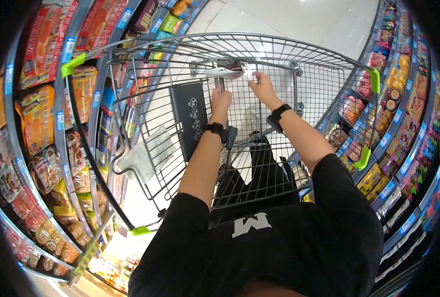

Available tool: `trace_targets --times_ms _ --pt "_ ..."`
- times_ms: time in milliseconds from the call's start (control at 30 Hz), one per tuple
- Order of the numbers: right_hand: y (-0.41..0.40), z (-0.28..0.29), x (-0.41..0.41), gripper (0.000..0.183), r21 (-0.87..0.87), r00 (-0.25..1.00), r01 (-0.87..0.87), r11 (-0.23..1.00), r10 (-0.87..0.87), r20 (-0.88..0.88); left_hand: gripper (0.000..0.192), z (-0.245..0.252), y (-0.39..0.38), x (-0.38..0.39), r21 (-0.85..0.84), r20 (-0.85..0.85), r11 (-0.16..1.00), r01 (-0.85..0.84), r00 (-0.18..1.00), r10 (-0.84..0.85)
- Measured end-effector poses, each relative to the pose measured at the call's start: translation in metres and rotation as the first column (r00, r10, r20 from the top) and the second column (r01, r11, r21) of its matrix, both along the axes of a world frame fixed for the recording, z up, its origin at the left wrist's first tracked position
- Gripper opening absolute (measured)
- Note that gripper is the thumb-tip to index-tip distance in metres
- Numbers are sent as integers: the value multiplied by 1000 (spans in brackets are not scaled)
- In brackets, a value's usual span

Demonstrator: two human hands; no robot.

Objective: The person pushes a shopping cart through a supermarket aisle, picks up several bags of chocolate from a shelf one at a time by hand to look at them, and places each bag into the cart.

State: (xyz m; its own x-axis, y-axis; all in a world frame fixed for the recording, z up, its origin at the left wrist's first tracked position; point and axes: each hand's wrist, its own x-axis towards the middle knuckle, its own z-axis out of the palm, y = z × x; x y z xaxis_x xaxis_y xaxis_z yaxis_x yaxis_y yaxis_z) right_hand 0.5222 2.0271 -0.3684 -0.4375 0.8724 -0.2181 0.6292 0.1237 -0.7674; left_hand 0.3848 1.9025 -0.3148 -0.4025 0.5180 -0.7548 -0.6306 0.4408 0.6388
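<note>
A wire shopping cart [242,41] with bright green corner pieces stands right before me, and both my arms reach over its basket. At the basket's far side there is a small white package [223,72] with a dark red end. Just below the package is my left hand [221,101], fingers towards it; whether they touch it cannot be made out. My right hand [263,90] is to the right of the package and apart from it, thumb and forefinger spread, holding nothing visible. Each wrist wears a black band [279,116].
Shelves of packaged food [38,118] line the left side, close to the cart's black handle bar [79,130]. More shelves with colourful packs [399,74] run along the right. A black panel [189,118] with printed symbols is fixed to the cart's wire grid. Pale tiles [297,18] cover the floor.
</note>
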Motion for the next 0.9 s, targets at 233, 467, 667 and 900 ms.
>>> trace_targets --times_ms 233,467,667,900 --pt "-44 161 29 32 -436 984 -61 898 -20 -178 37 99 -43 12 130 163 989 69 983 -90" --pt "-139 320 104 32 -368 793 179 912 -356 -494 28 176 -73 60 212 14 937 277 958 -287" --pt "-249 349 211 22 -341 654 449 826 -564 -505 29 218 -103 139 232 -492 516 825 557 -669" --pt "-365 349 327 21 -443 270 740 506 -827 -494 37 222 -206 161 -404 -865 228 886 -289 -411"
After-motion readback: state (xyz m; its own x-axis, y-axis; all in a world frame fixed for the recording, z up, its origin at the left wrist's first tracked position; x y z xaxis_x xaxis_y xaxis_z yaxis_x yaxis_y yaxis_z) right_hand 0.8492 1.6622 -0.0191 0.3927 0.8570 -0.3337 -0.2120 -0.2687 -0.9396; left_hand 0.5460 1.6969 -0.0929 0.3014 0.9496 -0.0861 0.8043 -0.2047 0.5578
